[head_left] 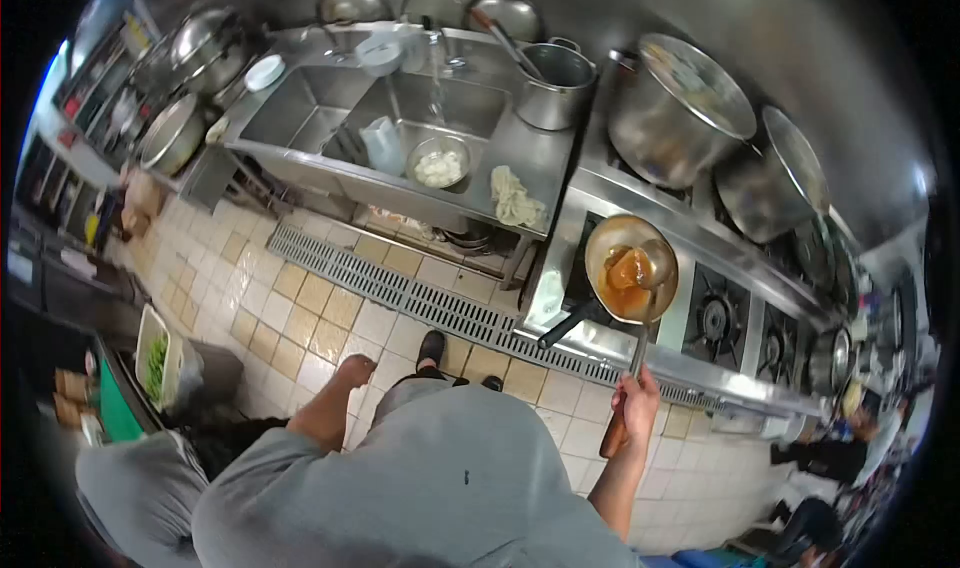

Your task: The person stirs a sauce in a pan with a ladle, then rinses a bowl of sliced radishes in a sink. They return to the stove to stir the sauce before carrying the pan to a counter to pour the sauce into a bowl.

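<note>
My right hand [638,403] is wrapped round the wooden grip of a long ladle [641,348]. The ladle's bowl rests inside a frying pan [603,243], beside a glossy orange-brown piece of food [629,270] in amber sauce. On a burner at the stove's left end, the pan sits with its black handle pointing toward the front left. My left hand [357,370] hangs over the tiled floor, away from the stove. Its fingers are curled in, and nothing shows in them.
Large stockpots [680,118] stand along the back of the stove [685,353]. Left of it, water runs into a sink [400,98] above a bowl of white pieces [440,168]. A crumpled cloth [515,198] lies on the counter. A floor drain grate [400,303] runs below. A person [845,448] is at far right.
</note>
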The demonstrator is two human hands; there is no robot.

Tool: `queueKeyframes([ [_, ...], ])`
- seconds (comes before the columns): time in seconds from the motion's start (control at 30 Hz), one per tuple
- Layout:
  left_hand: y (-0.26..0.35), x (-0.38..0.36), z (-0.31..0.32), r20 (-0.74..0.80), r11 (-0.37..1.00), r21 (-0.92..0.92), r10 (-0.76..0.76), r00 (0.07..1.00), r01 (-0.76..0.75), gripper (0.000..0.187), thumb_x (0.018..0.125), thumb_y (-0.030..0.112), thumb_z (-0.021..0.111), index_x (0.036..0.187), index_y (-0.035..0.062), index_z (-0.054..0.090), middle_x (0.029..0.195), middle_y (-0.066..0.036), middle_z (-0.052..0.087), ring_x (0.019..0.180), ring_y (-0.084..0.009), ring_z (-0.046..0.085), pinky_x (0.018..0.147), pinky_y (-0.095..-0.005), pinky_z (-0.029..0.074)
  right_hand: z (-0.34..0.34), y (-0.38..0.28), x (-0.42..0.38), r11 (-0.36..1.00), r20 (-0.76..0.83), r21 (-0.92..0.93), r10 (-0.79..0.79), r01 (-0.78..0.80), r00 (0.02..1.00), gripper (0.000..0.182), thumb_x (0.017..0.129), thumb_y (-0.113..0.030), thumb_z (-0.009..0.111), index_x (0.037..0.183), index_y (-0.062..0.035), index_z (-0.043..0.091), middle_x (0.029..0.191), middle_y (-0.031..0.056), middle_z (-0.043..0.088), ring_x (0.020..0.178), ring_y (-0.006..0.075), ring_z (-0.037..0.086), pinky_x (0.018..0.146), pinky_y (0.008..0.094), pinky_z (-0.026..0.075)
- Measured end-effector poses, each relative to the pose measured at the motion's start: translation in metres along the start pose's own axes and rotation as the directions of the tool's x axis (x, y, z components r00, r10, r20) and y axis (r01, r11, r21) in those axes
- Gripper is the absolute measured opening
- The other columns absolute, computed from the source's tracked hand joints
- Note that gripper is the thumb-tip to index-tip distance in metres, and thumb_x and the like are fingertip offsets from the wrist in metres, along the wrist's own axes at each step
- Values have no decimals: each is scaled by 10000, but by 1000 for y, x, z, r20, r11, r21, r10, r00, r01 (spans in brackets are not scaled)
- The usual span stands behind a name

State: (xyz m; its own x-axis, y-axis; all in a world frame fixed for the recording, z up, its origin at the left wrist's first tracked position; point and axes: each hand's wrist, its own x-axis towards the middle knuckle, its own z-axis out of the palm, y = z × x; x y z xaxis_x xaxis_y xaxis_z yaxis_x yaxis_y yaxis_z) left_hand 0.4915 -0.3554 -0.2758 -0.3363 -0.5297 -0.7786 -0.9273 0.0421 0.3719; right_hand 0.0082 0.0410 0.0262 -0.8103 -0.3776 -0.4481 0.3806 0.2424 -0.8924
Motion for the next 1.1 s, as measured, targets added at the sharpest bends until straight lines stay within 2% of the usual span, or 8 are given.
queueKeyframes([
  [0.1,-4,17,15,-192,970,-78,214,958,-232,501,956,452,571,1096,-3,728,879,-208,732,697,-257,724,646,-411,590,16,12,2,984,-144,-104,-161,147,976,360,943,-49,585,1294,32,576,716,5,565,505,99,523,451,273,426],
  [0.17,21,-3,6,-195,983,-37,169,966,-179,496,944,450,604,1139,7,713,798,-156,722,669,-242,705,653,-396,581,8,11,4,938,-77,-260,-255,228,964,502,929,-17,567,1428,11,521,729,7,569,516,91,513,458,274,424],
  [0.23,56,-34,-5,-99,970,-239,29,995,-52,434,936,393,650,1159,26,713,786,-136,713,620,-217,660,613,-374,558,11,4,2,920,-103,-325,-265,219,959,520,913,1,557,1432,-20,534,742,15,583,520,95,512,464,276,433],
  [0.5,38,-26,-25,-57,987,-160,2,998,-11,419,962,373,600,1189,35,695,814,-130,716,633,-216,684,571,-368,565,11,10,12,925,-190,-352,-223,146,956,506,881,-3,588,1387,11,577,782,56,623,538,112,546,480,279,454],
  [0.77,53,-35,-29,15,954,-268,-137,990,136,389,963,336,628,1237,60,651,921,-98,700,686,-204,674,531,-349,540,6,22,34,995,-165,68,-63,75,984,478,923,-58,601,1391,21,545,763,16,603,564,91,546,492,263,438],
  [0.83,58,-37,-27,14,958,-258,-122,992,122,377,964,333,635,1224,61,654,918,-99,700,681,-202,674,524,-346,532,2,40,51,905,-16,425,-5,11,1000,378,959,-95,612,1324,-6,574,790,19,621,572,91,542,494,262,437],
  [0.97,64,-33,-28,26,957,-276,-88,996,91,353,959,329,661,1193,64,660,912,-100,699,672,-202,676,512,-338,515,4,61,56,676,144,728,15,-116,989,256,1000,-186,626,1228,-82,576,846,21,639,609,100,550,537,259,445],
  [1.1,71,-22,-26,30,967,-245,-59,998,65,348,958,325,629,1179,59,667,909,-101,700,663,-204,678,522,-338,523,13,79,57,762,146,635,47,-130,988,343,1037,-352,592,1258,-94,542,957,57,691,679,129,602,599,281,505],
])
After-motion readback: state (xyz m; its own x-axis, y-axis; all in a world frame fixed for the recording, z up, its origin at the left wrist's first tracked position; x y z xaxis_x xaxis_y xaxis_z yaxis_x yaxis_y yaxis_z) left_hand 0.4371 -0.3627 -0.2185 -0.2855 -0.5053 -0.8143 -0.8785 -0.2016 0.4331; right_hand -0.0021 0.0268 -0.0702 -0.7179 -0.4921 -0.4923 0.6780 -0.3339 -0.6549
